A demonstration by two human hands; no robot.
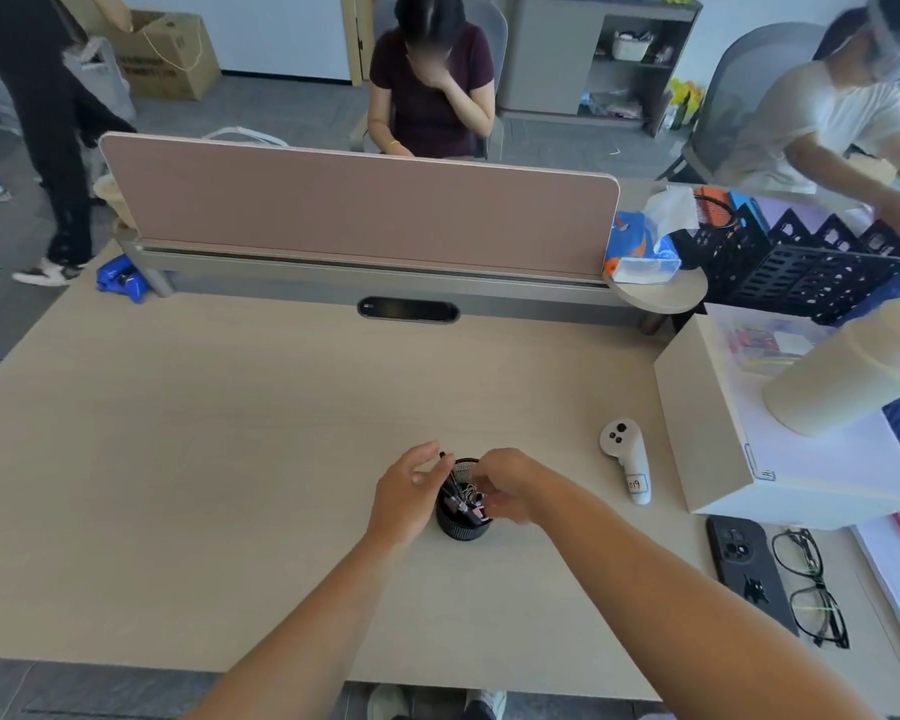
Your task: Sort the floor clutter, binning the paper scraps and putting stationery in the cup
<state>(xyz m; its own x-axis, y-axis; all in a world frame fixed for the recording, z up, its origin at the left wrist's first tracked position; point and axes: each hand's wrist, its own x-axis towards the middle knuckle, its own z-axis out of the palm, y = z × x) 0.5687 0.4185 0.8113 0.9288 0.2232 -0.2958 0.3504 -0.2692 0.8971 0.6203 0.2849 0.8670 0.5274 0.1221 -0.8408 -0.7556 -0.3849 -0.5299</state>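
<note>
A black mesh cup (pixel 461 527) stands on the light wooden desk (pixel 230 459), near its front middle. Inside it are binder clips (pixel 473 498) and black pens (pixel 450 478) leaning to the left. My left hand (pixel 409 491) is at the cup's left side with the fingers spread, touching the pens' tops. My right hand (pixel 505 488) curls over the cup's right rim, fingertips among the clips; whether it pinches one is unclear. No paper scraps show on the desk.
A white controller (pixel 627 459) lies right of the cup; a black phone (pixel 746 569) and glasses (pixel 809 589) lie further right. A box (pixel 718 423) with a beige jug (pixel 848 371) stands at right. A pink divider (pixel 359 210) closes the back. Other people are around.
</note>
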